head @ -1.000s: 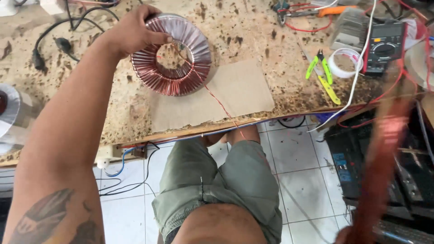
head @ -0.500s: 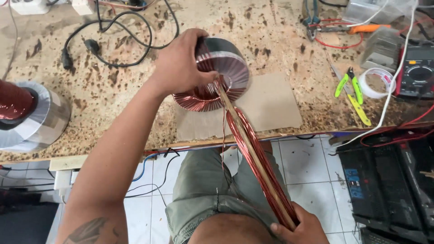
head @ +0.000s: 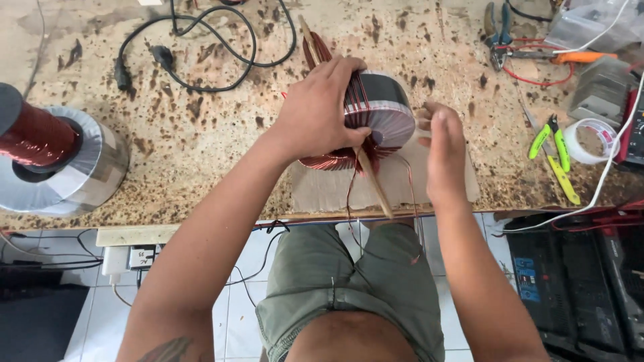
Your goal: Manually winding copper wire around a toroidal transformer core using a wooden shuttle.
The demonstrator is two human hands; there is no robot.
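Observation:
A toroidal coil (head: 382,107), wound in copper wire with grey tape round its outside, stands tilted on edge on a cardboard sheet (head: 318,191) at the bench's front. My left hand (head: 315,114) grips it from the left, over the top. A long wooden shuttle stick (head: 376,188) wrapped in copper wire runs through the core, one end poking out behind the hand, the other over the bench edge. Thin copper wire loops (head: 350,201) hang down toward my lap. My right hand (head: 443,147) is held flat by the coil's right side, fingers straight, with nothing seen in it.
A large spool of copper wire (head: 37,137) in a silvery reel stands at the left. A black power cable (head: 201,64) lies behind the coil. Green-handled pliers (head: 555,147), a white tape roll (head: 587,141) and other tools lie at right. A black device (head: 570,268) sits on the floor.
The shuttle stick has gone through the coil's core and away from me. My right hand let go of its near end and rose beside the coil. My left hand has tipped the coil more upright.

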